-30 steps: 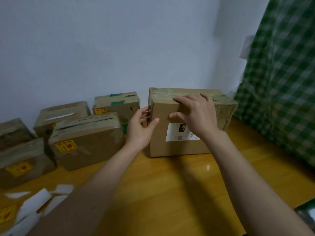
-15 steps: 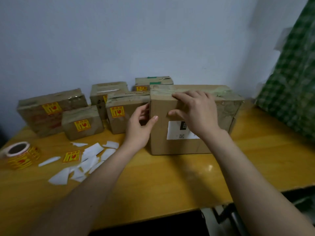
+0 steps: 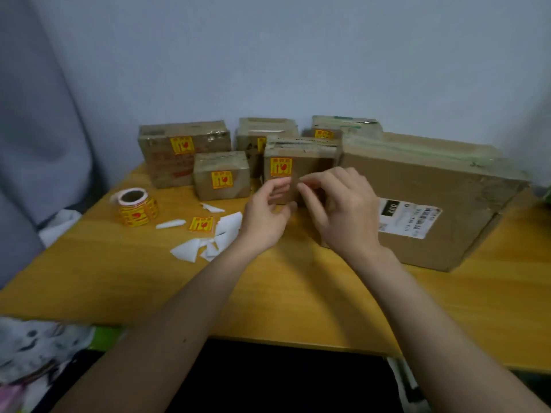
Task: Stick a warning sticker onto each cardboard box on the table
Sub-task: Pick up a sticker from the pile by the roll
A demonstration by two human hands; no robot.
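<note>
A large cardboard box [image 3: 432, 186] stands at the right of the wooden table [image 3: 298, 296]. Its front carries a white shipping label [image 3: 409, 217], and I see no yellow sticker on it. Several smaller boxes to its left each show a yellow-and-red warning sticker, among them the left box [image 3: 167, 162], a small box [image 3: 205, 180] and a middle box [image 3: 310, 165]. A sticker roll [image 3: 136, 207] sits at the table's left, with one loose sticker [image 3: 202, 225] lying flat near it. My left hand [image 3: 267, 216] and right hand [image 3: 346, 213] hover close together before the middle box, fingers loosely bent, blurred, holding nothing visible.
White backing-paper scraps [image 3: 208, 242] lie scattered beside the loose sticker. A grey fabric [image 3: 35, 129] hangs at the left, and patterned cloth [image 3: 38, 350] lies below the table's front-left edge. The wall stands right behind the boxes.
Both hands have come off the large box and moved left and toward me. The view has swung left, bringing the sticker roll and scraps more into sight.
</note>
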